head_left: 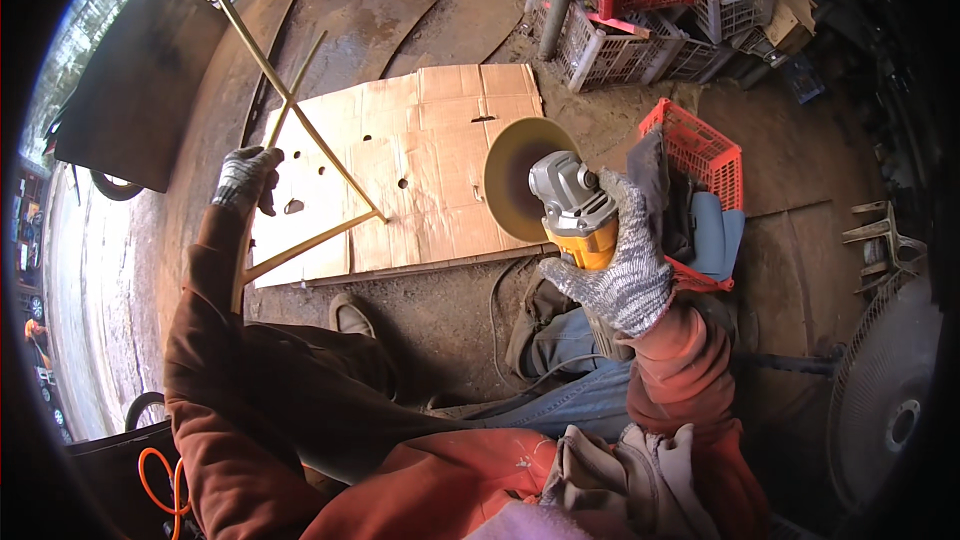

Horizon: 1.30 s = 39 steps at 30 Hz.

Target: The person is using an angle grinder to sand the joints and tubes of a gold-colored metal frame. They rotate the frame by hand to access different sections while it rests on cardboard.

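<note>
My left hand [243, 178], in a grey glove, is closed round a brass-coloured frame of thin bars [330, 152]. Two of its bars cross, and one corner rests over the cardboard. In my gloved right hand [630, 265] is an angle grinder [582, 240] with a grey head and a yellow body. The grinder's large round tan disc [508, 180] faces the frame, apart from it. Whether the disc spins I cannot tell. Below both hands lies a flattened cardboard sheet [440, 140] with several small holes.
To the right stands a red crate [705, 145] with dark and blue cloth-like items. Stacked crates [620, 50] and a metal post [563, 0] are beyond. A fan [890, 400] is at the lower right. A cord [495, 325] runs beside my legs. A dark panel [140, 80] leans at left.
</note>
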{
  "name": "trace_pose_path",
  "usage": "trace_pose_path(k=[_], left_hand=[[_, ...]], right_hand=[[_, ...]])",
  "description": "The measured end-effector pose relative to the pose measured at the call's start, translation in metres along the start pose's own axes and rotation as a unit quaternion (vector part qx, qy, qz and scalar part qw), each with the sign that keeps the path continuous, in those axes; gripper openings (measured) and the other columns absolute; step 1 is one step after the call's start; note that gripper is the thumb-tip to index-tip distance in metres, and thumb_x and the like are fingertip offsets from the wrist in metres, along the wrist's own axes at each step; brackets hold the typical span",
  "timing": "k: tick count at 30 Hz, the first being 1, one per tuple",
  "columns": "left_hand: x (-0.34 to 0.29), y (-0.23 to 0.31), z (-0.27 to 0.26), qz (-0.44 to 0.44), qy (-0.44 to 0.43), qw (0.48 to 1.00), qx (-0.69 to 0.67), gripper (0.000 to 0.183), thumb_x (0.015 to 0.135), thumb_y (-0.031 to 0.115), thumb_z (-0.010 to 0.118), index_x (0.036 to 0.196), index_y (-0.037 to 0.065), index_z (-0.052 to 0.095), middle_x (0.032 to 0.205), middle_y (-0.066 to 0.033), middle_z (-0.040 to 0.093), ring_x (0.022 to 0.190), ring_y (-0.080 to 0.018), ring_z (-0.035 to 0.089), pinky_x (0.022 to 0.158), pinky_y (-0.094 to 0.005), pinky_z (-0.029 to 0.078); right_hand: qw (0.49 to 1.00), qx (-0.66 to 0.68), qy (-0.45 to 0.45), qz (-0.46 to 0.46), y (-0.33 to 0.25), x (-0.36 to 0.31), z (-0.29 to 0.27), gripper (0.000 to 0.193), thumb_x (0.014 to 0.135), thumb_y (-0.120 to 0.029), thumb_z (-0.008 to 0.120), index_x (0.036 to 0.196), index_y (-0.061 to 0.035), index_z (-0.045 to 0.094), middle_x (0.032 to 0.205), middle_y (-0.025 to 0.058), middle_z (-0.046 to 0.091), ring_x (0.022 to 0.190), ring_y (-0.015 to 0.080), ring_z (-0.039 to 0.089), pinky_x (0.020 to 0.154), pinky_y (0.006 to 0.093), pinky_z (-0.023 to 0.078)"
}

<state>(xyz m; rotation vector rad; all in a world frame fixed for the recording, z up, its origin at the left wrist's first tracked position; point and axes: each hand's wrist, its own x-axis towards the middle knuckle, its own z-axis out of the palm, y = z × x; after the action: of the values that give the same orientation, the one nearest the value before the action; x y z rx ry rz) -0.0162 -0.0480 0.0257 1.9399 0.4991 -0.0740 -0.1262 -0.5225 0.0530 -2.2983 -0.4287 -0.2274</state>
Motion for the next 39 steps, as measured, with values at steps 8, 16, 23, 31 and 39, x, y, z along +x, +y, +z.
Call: trace_pose_path(k=[8, 16, 23, 31, 39], left_hand=[[0.004, -0.004, -0.002, 0.004, -0.016, 1.000, 0.000, 0.023, 0.089, 0.017, 0.064, 0.079, -0.004, 0.062, 0.058, -0.0081, 0.055, 0.033, -0.0187, 0.050, 0.029, -0.0328, 0.045], [0.009, -0.007, -0.003, 0.012, -0.014, 1.000, -0.015, 0.027, 0.089, 0.022, 0.064, 0.073, 0.001, 0.059, 0.055, -0.0063, 0.052, 0.032, -0.0190, 0.048, 0.028, -0.0326, 0.042], [0.023, -0.021, 0.001, 0.008, -0.018, 1.000, -0.020, 0.023, 0.088, 0.020, 0.064, 0.077, 0.001, 0.057, 0.055, -0.0065, 0.051, 0.030, -0.0205, 0.046, 0.025, -0.0366, 0.042], [0.026, -0.019, 0.012, 0.016, -0.032, 0.999, -0.013, 0.023, 0.089, 0.020, 0.063, 0.076, 0.002, 0.058, 0.054, -0.0068, 0.050, 0.029, -0.0209, 0.046, 0.023, -0.0371, 0.040], [0.023, -0.014, 0.020, 0.019, -0.038, 0.999, -0.012, 0.028, 0.090, 0.025, 0.064, 0.073, 0.004, 0.057, 0.052, -0.0049, 0.048, 0.030, -0.0187, 0.045, 0.024, -0.0355, 0.041]], right_hand=[[0.997, 0.070, 0.035, -0.005, 0.002, 0.001, 0.006, 0.094, 0.068, -0.016, 0.090, 0.141, -0.0090, 0.032, 0.126, 0.0174, 0.058, 0.112, 0.0289, 0.062, 0.095, 0.0402, 0.052], [0.722, 0.634, 0.030, 0.277, 0.031, 0.000, -0.020, 0.067, 0.086, -0.050, 0.066, 0.131, -0.0044, 0.048, 0.100, 0.0148, 0.063, 0.074, 0.0288, 0.067, 0.065, 0.0409, 0.060], [0.612, 0.778, 0.026, 0.142, 0.035, -0.003, -0.044, 0.073, 0.089, -0.066, 0.054, 0.130, -0.0057, 0.048, 0.102, 0.0112, 0.058, 0.078, 0.0249, 0.061, 0.066, 0.0433, 0.054], [0.591, 0.793, 0.016, 0.146, 0.035, -0.009, -0.047, 0.076, 0.088, -0.069, 0.052, 0.128, -0.0040, 0.048, 0.098, 0.0115, 0.059, 0.075, 0.0262, 0.061, 0.063, 0.0440, 0.054], [0.624, 0.757, 0.068, 0.181, 0.038, -0.008, -0.041, 0.072, 0.089, -0.069, 0.046, 0.119, -0.0048, 0.054, 0.090, 0.0114, 0.058, 0.064, 0.0261, 0.059, 0.053, 0.0448, 0.052]])
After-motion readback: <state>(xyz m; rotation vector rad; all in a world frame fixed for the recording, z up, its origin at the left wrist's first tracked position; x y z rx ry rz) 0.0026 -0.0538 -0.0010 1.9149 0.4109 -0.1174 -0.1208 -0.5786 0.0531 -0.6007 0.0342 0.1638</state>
